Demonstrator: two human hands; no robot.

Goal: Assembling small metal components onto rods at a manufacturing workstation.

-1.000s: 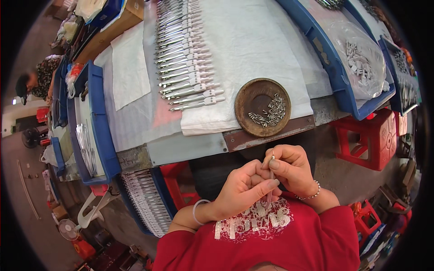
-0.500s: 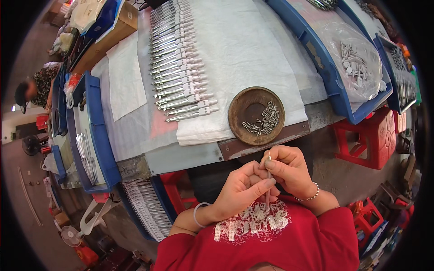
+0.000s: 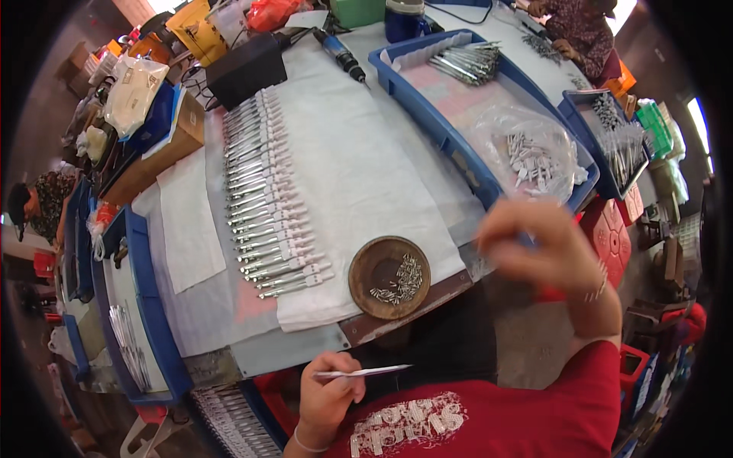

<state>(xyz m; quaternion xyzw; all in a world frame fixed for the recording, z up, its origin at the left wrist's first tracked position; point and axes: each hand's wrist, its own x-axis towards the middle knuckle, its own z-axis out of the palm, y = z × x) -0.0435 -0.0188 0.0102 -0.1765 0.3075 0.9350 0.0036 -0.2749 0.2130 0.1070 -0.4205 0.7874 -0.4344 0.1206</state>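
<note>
My left hand [image 3: 327,397], closed, holds a slender pointed metal rod [image 3: 383,371] in front of my red shirt, its tip toward the right. My right hand [image 3: 538,243] is smeared by motion near the front end of a long blue tray [image 3: 437,130]; I cannot make out anything in its fingers. In that tray lies a clear plastic bag [image 3: 566,145] with small white and silvery parts [image 3: 528,162]. A round brown bowl [image 3: 360,286] with small metal pins [image 3: 408,276] stands at the table's front edge. Left of it runs a row of slender metal tools with white sleeves [image 3: 294,248].
White cloth [image 3: 359,164] covers the table. A power screwdriver [image 3: 340,56] and a black box [image 3: 246,70] lie at the back. Another blue tray [image 3: 145,267] holds metal rods at the left. Red stools [image 3: 607,233] stand at the right. Another person [image 3: 576,34] sits far right.
My hands were together at my chest and have parted. My right hand has moved up and right to the blue tray; my left keeps a rod, lower and further left. The view has shifted.
</note>
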